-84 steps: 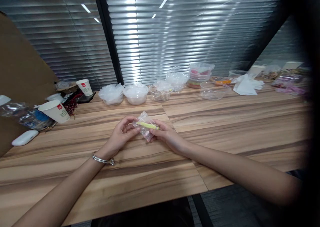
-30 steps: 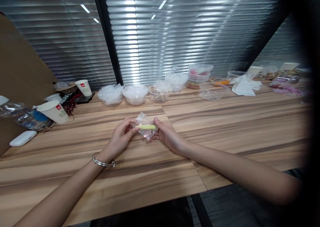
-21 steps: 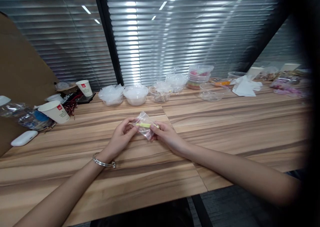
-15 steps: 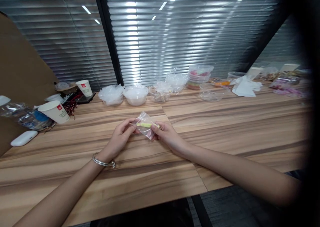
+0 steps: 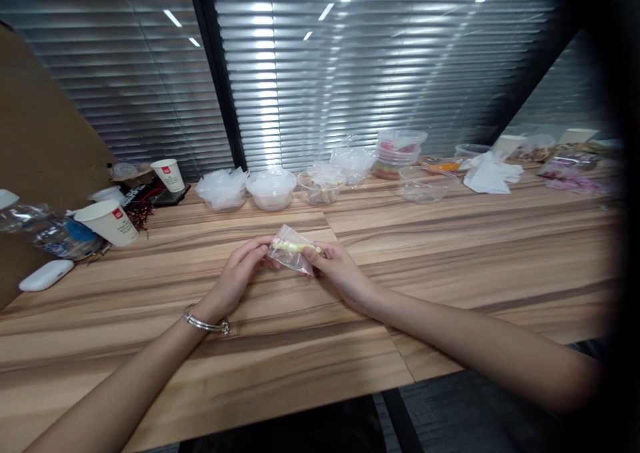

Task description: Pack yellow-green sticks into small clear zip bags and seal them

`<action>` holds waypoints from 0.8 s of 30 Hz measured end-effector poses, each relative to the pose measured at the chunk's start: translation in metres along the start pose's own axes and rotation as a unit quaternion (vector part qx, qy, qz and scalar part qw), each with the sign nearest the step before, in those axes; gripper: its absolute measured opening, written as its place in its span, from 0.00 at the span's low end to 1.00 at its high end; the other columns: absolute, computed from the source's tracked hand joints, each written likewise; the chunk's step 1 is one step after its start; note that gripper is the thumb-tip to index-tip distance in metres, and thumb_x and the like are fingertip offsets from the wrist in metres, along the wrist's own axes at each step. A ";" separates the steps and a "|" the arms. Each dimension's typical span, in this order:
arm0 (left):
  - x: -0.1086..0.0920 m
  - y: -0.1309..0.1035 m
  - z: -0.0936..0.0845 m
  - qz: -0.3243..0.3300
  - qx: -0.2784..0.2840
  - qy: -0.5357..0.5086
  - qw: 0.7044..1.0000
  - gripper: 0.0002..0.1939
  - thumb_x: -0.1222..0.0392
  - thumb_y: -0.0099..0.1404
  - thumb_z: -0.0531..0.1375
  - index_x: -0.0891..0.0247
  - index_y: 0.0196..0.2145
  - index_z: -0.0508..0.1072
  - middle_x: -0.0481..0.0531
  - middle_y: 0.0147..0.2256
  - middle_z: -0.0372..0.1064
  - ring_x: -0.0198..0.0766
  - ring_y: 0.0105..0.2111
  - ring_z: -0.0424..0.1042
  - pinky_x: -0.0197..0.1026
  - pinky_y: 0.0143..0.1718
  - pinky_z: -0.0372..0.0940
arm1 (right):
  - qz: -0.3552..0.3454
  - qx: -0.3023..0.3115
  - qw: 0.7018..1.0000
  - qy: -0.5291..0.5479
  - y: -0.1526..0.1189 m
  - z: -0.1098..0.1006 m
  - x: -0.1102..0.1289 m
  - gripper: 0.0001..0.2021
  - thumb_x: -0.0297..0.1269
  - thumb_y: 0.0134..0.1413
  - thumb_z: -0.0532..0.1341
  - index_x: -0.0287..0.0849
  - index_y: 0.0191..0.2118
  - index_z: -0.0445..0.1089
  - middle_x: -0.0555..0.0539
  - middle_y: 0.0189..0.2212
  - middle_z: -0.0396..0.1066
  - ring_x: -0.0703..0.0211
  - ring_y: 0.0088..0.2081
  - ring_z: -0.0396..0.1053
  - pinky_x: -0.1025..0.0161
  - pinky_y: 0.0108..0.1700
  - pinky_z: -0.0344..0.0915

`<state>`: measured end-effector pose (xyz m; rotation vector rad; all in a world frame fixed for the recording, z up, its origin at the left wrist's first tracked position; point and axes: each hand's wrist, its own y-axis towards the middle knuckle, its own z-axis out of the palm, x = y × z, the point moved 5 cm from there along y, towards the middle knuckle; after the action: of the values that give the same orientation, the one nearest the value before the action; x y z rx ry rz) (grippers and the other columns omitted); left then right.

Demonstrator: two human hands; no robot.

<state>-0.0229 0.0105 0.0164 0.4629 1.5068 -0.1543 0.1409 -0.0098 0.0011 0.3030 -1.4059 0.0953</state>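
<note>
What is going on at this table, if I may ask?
A person has a small clear bag with a yellow-green strip, inside or against it, over the wooden table. The right hand pinches it; the left hand is at the opposite edge, its grip unclear. Beyond, clear plastic bowls stand before the window blinds, and two paper cups are to the left.

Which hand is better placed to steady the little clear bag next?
Probably the right hand: it pinches the clear bag near one end of the yellow-green strip, while the left hand is only at the bag's left edge.
</note>
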 end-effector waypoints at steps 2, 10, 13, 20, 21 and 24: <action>0.002 0.001 0.000 -0.005 -0.001 -0.042 0.999 0.13 0.58 0.63 0.54 0.63 0.42 0.73 0.54 0.41 0.70 0.40 0.37 0.68 0.42 0.40 0.65 | -0.001 -0.008 1.000 -0.009 -0.001 0.000 0.001 0.16 0.47 0.54 0.58 0.39 0.25 0.65 0.51 0.20 0.62 0.64 0.23 0.56 0.66 0.28 0.50; -0.002 -0.001 0.001 -0.013 0.002 0.002 1.000 0.14 0.59 0.60 0.58 0.61 0.44 0.72 0.54 0.47 0.68 0.43 0.45 0.67 0.40 0.43 0.64 | 0.018 -0.009 1.000 -0.025 -0.002 -0.002 -0.002 0.17 0.49 0.53 0.58 0.38 0.27 0.67 0.49 0.22 0.65 0.63 0.25 0.59 0.65 0.30 0.53; 0.001 0.000 -0.002 -0.010 -0.001 -0.002 1.000 0.14 0.59 0.59 0.59 0.61 0.44 0.72 0.54 0.46 0.69 0.41 0.43 0.68 0.40 0.43 0.64 | 0.027 0.004 0.998 -0.048 0.000 -0.003 -0.006 0.19 0.51 0.53 0.56 0.38 0.27 0.68 0.48 0.23 0.66 0.62 0.26 0.60 0.64 0.31 0.54; 0.005 0.003 -0.005 -0.023 -0.020 0.014 0.999 0.11 0.59 0.59 0.61 0.61 0.41 0.73 0.53 0.43 0.70 0.38 0.40 0.68 0.38 0.42 0.64 | 0.004 -0.004 1.000 -0.021 0.001 -0.002 -0.003 0.12 0.45 0.52 0.59 0.40 0.34 0.69 0.48 0.29 0.68 0.61 0.31 0.62 0.64 0.35 0.56; 0.004 0.003 -0.006 -0.022 -0.024 0.022 0.999 0.11 0.59 0.58 0.61 0.61 0.40 0.73 0.53 0.43 0.70 0.38 0.40 0.68 0.38 0.43 0.63 | 0.008 -0.002 1.000 -0.001 0.000 -0.001 -0.003 0.12 0.44 0.52 0.60 0.40 0.35 0.70 0.48 0.31 0.69 0.60 0.33 0.63 0.64 0.36 0.56; 0.004 0.004 -0.007 -0.019 -0.037 0.027 0.999 0.10 0.58 0.58 0.61 0.62 0.39 0.73 0.53 0.42 0.70 0.38 0.41 0.68 0.38 0.43 0.63 | 0.017 -0.001 0.999 0.042 0.000 0.000 -0.003 0.10 0.42 0.49 0.62 0.41 0.35 0.70 0.48 0.32 0.70 0.60 0.33 0.64 0.63 0.37 0.57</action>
<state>-0.0273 0.0175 0.0131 0.3815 1.5691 -0.1164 0.1407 -0.0095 -0.0022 0.2706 -1.3271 0.1327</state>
